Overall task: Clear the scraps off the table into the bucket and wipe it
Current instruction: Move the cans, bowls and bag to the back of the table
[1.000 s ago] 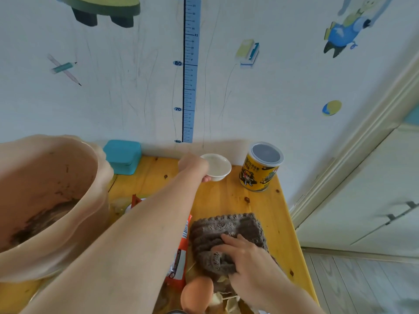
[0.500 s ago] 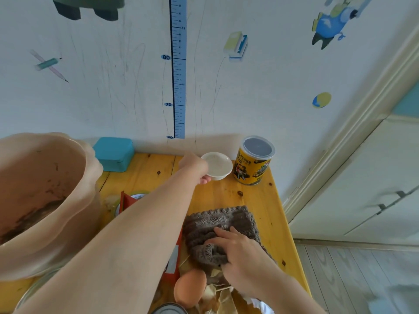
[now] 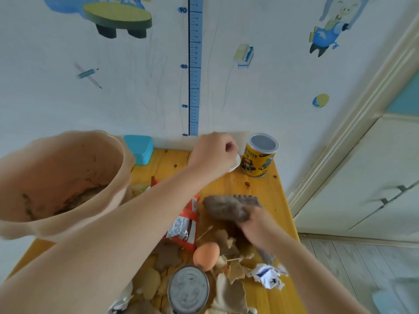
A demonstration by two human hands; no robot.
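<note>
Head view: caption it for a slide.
Right hand on brown cloth amid scraps; left hand grips white bowl beside yellow can.

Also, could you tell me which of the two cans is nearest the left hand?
The yellow can by the wall, right beside the left hand holding the white bowl; the silver-topped can sits at the near edge among scraps.

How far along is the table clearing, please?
Early. Done: the far table near the yellow can looks mostly bare. In hand: left hand grips the white bowl; right hand, blurred, is on the cloth. To do: wrapper, egg, peels, paper into the bucket, then wiping.
</note>
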